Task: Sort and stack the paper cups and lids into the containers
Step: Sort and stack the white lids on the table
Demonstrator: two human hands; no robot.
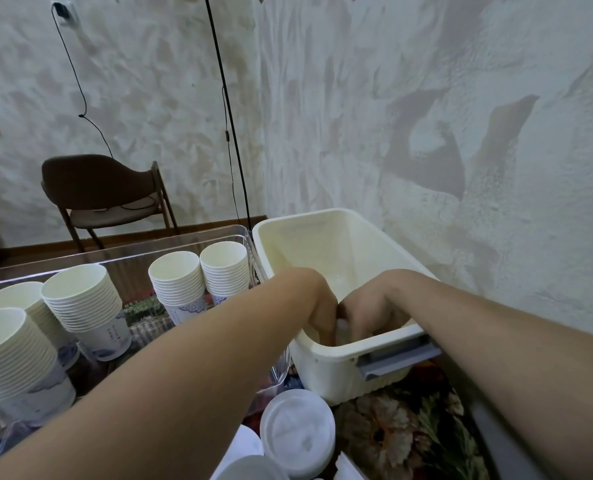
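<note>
Lids (pixel 342 329): low in cream bin (pixel 326 358), lower centre, between my hands.
Left hand (pixel 322 313): fingers hidden, grip unclear.
Right hand (pixel 367 311): likewise, equally near.

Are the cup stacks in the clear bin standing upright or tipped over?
Upright. The cup stacks stand in the clear bin with their open mouths facing up.

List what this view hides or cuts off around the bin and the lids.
- Head view: both hands, left and right, reach into the cream bin; its near wall hides the fingertips.
- Something white shows between the hands; too little shows to identify it.
- The bin floor near the hands is hidden by hands and wall.
- The lids are cut off by the bottom edge; their count is unclear.
</note>
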